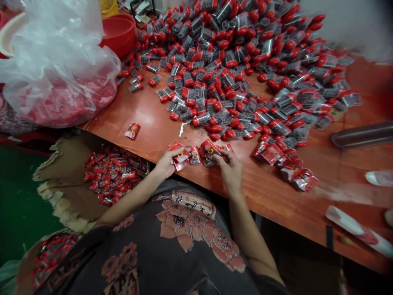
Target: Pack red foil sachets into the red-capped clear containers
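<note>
At the near edge of the red tabletop (270, 196), the left hand (167, 164) has its fingers closed on a red foil packet (180, 160), and the right hand (229, 170) pinches another packet (208, 149) between its fingers. Beyond the hands, on the tabletop, lies a heap of clear red-capped tubes (233, 61). Below the edge, to the left, a cardboard box (64, 180) holds more packets (115, 174).

A dark grey short-sleeved top (184, 246) with pink floral appliqués, beaded outlines and printed lettering
</note>
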Demonstrator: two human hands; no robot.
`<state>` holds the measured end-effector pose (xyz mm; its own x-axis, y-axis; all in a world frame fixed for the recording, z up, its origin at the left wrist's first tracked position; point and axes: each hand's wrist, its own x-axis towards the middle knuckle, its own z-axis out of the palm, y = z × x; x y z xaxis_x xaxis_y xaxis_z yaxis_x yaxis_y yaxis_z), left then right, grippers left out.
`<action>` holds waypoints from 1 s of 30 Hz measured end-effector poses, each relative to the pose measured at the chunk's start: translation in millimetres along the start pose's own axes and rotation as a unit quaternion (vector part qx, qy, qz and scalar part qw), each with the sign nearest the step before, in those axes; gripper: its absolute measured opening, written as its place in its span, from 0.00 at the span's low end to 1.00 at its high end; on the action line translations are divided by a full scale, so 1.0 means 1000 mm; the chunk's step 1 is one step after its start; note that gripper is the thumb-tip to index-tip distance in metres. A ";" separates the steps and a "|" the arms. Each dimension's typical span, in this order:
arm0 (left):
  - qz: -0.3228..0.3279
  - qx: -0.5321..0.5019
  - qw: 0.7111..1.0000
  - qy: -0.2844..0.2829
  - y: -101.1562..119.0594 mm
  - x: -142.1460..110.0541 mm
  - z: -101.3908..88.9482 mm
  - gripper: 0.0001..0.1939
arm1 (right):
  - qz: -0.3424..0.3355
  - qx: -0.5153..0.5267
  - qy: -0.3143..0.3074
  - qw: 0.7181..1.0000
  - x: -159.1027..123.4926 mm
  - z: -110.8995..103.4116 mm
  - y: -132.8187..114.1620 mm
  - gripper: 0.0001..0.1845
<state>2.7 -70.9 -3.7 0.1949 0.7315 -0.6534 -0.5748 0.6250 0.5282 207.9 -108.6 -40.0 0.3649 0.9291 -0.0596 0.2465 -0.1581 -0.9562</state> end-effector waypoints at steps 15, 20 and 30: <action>0.133 -0.021 0.990 0.045 0.008 0.016 -0.013 0.14 | -0.169 -0.079 -0.217 0.958 0.018 0.084 -0.045 0.18; 0.125 -0.063 0.986 0.096 0.027 0.023 -0.020 0.15 | -0.274 -0.273 -0.199 0.901 0.068 0.080 -0.054 0.17; 0.040 -0.145 0.984 0.095 0.046 0.020 -0.033 0.07 | -0.302 -0.293 -0.162 0.893 0.097 0.070 -0.054 0.15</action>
<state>-45.8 -36.7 -10.4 0.0028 0.6941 -0.7199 -0.7903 0.4426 0.4236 167.6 13.4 -14.4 -0.2485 0.9370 0.2455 0.7723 0.3447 -0.5337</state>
